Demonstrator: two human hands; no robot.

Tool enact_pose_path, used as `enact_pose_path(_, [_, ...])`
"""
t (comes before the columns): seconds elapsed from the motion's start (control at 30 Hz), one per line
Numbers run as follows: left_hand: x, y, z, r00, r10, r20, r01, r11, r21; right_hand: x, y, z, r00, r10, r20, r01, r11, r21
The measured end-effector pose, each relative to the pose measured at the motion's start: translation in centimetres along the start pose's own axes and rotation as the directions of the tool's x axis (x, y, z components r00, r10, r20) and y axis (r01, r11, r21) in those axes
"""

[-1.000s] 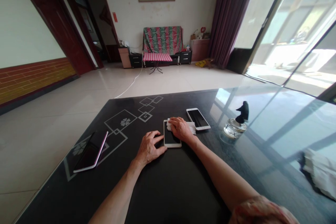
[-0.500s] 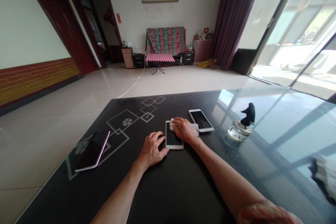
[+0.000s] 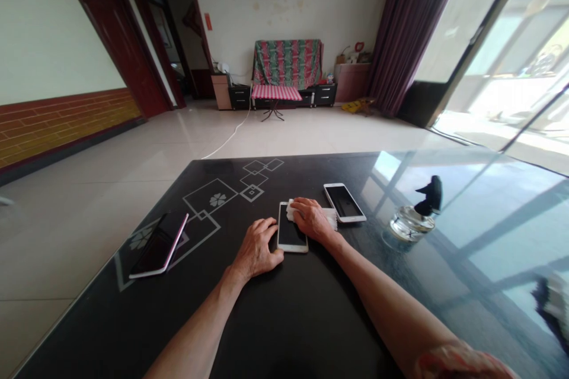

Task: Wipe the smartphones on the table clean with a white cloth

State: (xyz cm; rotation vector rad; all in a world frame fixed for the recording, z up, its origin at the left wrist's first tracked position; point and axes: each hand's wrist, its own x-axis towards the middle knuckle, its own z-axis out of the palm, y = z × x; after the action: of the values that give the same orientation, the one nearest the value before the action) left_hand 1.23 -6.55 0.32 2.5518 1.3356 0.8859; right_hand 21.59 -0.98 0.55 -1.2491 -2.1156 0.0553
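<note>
Left hand [image 3: 256, 249] spread at left edge of phone [image 3: 292, 247], likely preventing slip; right hand [image 3: 312, 219] closed over tissue [image 3: 332, 218] atop screen [image 3: 288, 233].

The wide black desk [image 3: 284, 320] has a smooth, glossy top that mirrors the light, and the white-bordered rectangular phone [image 3: 291, 239] on it shows a dark, glass-like screen, partly covered by a crumpled white wipe [image 3: 329, 217] that looks matt, soft and papery. The second white-bordered phone [image 3: 344, 201] and the dark, pink-edged flat device [image 3: 160, 243] have similarly smooth faces. The squat clear bottle [image 3: 411, 226] is transparent and shiny, glass or plastic, its black spray head [image 3: 431, 196] plastic-looking, while the purple pleated curtain [image 3: 409, 29] is cloth.
</note>
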Motion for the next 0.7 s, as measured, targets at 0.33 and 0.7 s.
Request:
enact_pose_path(0.33, [0.1,0.7,-0.7,0.997,-0.024,0.073,0.021,0.999,0.045,0.2,-0.2,0.2,0.991,-0.127,0.04,0.125,0.991,0.049])
enact_pose_path(0.7, [0.2,0.6,-0.7,0.996,-0.029,0.087,0.025,0.998,0.051,0.2,-1.2,-0.2,0.995,-0.08,0.062,0.082,0.996,-0.034])
